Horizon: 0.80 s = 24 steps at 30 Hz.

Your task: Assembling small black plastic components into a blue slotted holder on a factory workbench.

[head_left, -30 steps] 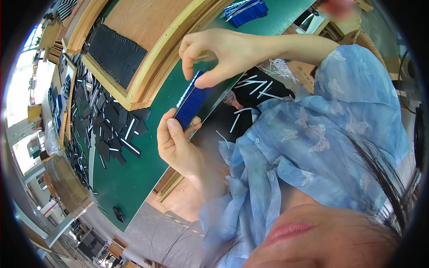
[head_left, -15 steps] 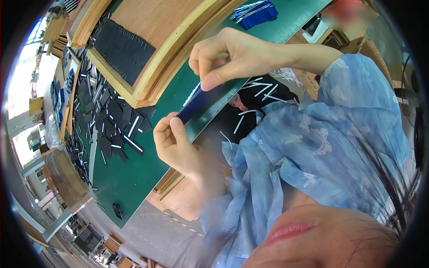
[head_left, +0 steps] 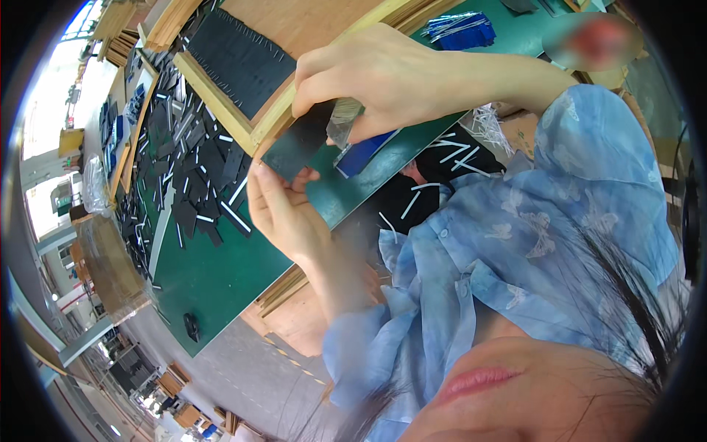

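Note:
A thin dark panel (head_left: 298,144) is held up at a tilt between my two hands, above the green table. The thumb and forefinger of my left hand (head_left: 283,210) pinch its near-left corner. My right hand (head_left: 372,81) is curled over the opposite end. Between its thumb and fingers shows a small piece of clear, shiny film (head_left: 342,122); whether that still clings to the panel I cannot tell. Just beyond the panel, at the table's edge, lies a blue strip-like stack (head_left: 364,156) with a pale rim, partly hidden by my right hand.
On the green table (head_left: 221,283) lie a wooden frame (head_left: 221,107) with a dark sheet (head_left: 239,66), many loose black pieces (head_left: 195,162) with white strips, a blue bundle (head_left: 462,31) and a small black tool (head_left: 192,326). White strips lie on black cloth (head_left: 412,206) over my lap.
The dark panel has turned from nearly edge-on to show its face. Clear film now appears in my right hand. The view has shifted, moving the table contents rightward and the frame up.

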{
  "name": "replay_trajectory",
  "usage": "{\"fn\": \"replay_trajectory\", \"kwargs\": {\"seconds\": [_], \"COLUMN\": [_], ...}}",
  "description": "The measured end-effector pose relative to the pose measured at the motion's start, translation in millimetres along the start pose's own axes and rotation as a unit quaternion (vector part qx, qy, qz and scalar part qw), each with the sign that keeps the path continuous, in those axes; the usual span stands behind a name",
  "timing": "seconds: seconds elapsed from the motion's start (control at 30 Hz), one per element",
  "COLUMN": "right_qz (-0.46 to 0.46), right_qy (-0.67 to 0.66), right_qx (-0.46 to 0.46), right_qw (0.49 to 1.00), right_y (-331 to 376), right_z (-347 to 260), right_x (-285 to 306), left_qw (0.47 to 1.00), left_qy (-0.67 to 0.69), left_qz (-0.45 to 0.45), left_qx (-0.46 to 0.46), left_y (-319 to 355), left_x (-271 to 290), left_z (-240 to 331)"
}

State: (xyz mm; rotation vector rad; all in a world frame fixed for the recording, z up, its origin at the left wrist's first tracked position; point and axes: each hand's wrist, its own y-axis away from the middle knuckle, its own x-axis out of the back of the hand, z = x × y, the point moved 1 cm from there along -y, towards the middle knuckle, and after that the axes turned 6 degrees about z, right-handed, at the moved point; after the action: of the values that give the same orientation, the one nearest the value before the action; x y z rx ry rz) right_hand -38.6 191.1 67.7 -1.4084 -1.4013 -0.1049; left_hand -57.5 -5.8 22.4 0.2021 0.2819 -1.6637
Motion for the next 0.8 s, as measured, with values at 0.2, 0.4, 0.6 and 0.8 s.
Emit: {"fn": "replay_trajectory", "kwargs": {"seconds": [0.2, 0.4, 0.6, 0.8], "right_qz": [0.024, -0.006, 0.024, -0.155], "right_qy": [0.055, 0.084, 0.109, -0.020], "right_qx": [0.038, 0.060, 0.053, -0.012], "right_qw": [0.997, 0.995, 0.992, 0.988], "right_y": [-1.0, -5.1, -59.3, -80.9], "right_z": [-1.5, -4.5, 48.3, 69.9], "right_x": [-2.9, -2.7, -13.1, -23.1], "left_qw": [0.989, 0.950, 0.923, 0.887], "left_qy": [-0.106, -0.266, -0.290, -0.354], "left_qz": [0.059, 0.096, 0.139, 0.133], "left_qx": [-0.085, -0.136, -0.211, -0.264], "left_y": [-4.0, -7.9, -8.6, -17.3], "left_x": [-8.2, 0.6, 7.8, 14.7], "left_z": [14.4, 5.6, 17.6, 16.2]}}
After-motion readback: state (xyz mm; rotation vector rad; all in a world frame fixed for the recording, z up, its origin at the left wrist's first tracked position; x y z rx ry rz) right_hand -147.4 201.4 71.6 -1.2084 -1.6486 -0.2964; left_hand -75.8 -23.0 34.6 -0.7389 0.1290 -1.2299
